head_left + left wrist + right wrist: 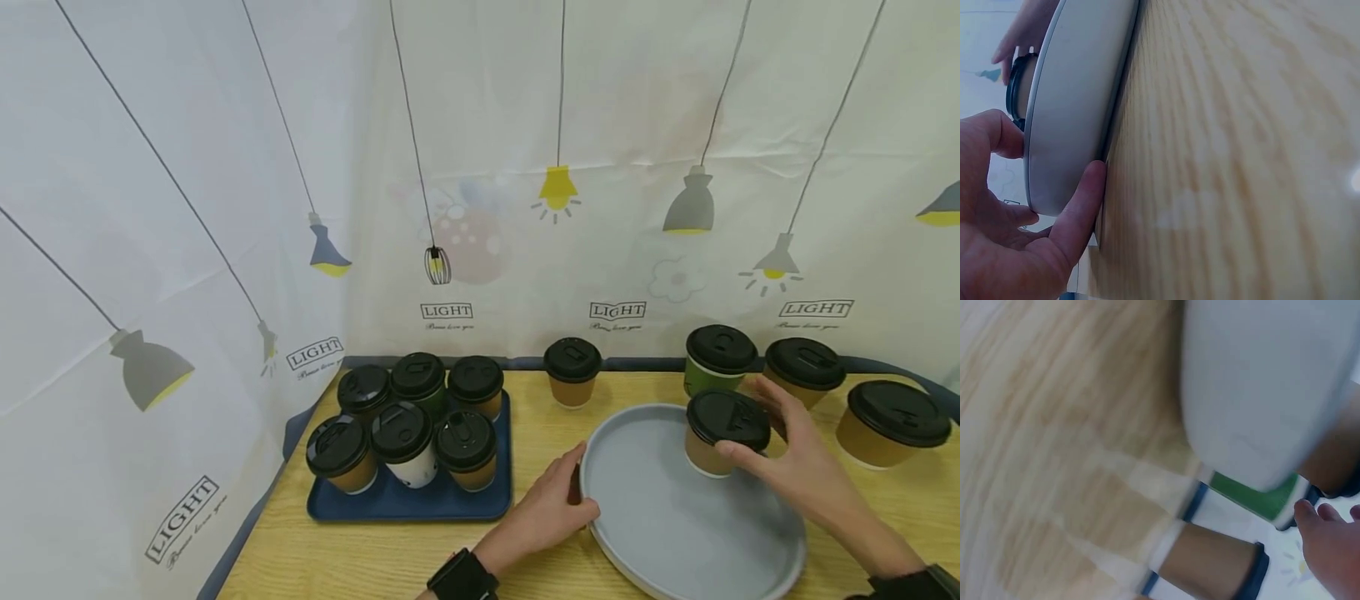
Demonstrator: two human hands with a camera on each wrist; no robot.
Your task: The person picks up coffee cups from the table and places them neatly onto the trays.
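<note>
A round grey tray [675, 525] with a low rim lies on the wooden table. My left hand [543, 508] grips its left rim; the left wrist view shows the thumb low on the tray's side wall [1075, 119] and fingers over the rim. Toward the tray's back right is a brown paper coffee cup [705, 454] with a black lid. My right hand [798, 458] holds this cup from the right, thumb at the front of the lid and fingers behind. A green lidded cup [701, 379] stands just behind it, close to the right fingertips.
On the left, a blue rectangular tray [408, 507] bears several lidded cups, one of them white [412, 471]. One brown cup [572, 387] stands at the back middle. Two more brown cups [806, 392] [873, 442] stand at the right. A printed curtain [510, 167] borders the table.
</note>
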